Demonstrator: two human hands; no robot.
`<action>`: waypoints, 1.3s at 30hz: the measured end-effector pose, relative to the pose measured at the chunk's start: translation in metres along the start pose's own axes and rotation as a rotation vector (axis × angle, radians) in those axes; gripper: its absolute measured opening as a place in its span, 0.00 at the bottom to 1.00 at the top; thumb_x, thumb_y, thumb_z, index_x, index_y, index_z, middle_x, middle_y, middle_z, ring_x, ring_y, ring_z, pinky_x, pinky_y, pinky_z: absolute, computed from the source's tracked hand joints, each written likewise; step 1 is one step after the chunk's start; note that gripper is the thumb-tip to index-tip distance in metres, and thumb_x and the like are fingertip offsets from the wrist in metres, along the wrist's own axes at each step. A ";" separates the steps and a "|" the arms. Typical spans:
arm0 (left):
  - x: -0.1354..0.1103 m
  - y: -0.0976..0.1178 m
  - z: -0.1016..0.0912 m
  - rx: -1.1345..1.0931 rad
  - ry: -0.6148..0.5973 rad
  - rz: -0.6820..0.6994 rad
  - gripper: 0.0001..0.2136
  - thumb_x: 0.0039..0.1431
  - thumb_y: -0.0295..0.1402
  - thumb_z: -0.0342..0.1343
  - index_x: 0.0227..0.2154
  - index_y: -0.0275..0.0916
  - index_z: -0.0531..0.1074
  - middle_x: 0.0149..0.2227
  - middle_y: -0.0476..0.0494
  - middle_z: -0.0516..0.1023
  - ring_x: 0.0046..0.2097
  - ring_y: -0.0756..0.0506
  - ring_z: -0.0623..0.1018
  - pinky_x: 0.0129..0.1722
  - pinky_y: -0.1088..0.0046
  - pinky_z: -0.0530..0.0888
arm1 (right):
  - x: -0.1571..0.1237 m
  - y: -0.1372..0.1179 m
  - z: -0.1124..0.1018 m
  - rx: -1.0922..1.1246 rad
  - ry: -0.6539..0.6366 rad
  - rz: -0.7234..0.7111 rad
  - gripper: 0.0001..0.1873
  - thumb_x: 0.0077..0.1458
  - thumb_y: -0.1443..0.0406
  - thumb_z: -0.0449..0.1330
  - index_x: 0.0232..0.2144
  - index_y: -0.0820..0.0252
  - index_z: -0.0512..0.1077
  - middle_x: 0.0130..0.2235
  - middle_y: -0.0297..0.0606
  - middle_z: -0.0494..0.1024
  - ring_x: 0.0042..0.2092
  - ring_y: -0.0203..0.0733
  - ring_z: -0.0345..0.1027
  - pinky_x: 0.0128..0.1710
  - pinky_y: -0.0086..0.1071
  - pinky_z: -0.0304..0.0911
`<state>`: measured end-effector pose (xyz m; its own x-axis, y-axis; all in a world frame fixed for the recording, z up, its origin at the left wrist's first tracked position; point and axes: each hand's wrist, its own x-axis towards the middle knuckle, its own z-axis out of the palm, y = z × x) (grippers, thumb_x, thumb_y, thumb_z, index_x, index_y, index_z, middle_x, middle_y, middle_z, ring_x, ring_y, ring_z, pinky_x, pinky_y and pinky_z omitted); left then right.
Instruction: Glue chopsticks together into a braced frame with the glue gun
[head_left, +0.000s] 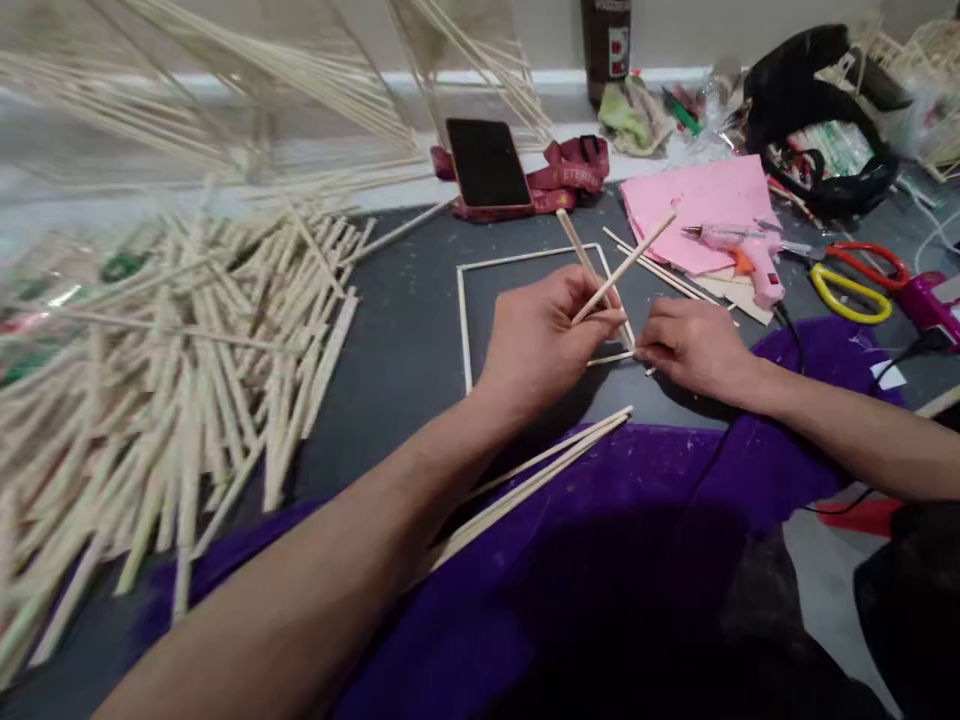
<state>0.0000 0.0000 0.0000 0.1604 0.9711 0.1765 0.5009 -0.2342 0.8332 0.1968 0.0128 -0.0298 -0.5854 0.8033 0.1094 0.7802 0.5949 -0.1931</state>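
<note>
My left hand (pixel 551 335) is closed around two thin wooden sticks (pixel 637 255), which cross each other and point up and away from me. Flat on the dark table lies a square frame of wooden sticks (pixel 463 320), partly hidden behind that hand. At the frame's near right corner, my right hand (pixel 690 345) has its fingertips pinched together. A short stick end (pixel 650 371) shows just below those fingertips, but what they grip, if anything, is hidden. Several loose sticks (pixel 540 470) lie under my left forearm, over purple cloth (pixel 600 520).
A large heap of sticks (pixel 202 370) covers the left side. Behind the frame are a phone (pixel 489 165) and a red lanyard (pixel 570 175). On the right lie pink paper (pixel 697 200), a pink glue gun (pixel 750 250), scissors (pixel 851 293) and a black bag (pixel 765 90).
</note>
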 end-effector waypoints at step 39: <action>-0.001 -0.017 0.010 0.102 -0.061 -0.017 0.04 0.54 0.31 0.63 0.28 0.42 0.83 0.34 0.46 0.87 0.36 0.44 0.84 0.43 0.68 0.77 | -0.002 0.002 -0.001 0.034 -0.034 -0.034 0.16 0.69 0.62 0.57 0.43 0.62 0.84 0.42 0.44 0.80 0.38 0.41 0.66 0.35 0.36 0.48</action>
<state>0.0004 0.0027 -0.0194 0.2008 0.9713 0.1277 0.5876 -0.2237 0.7776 0.1997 0.0120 -0.0294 -0.6192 0.7808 0.0829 0.7521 0.6201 -0.2230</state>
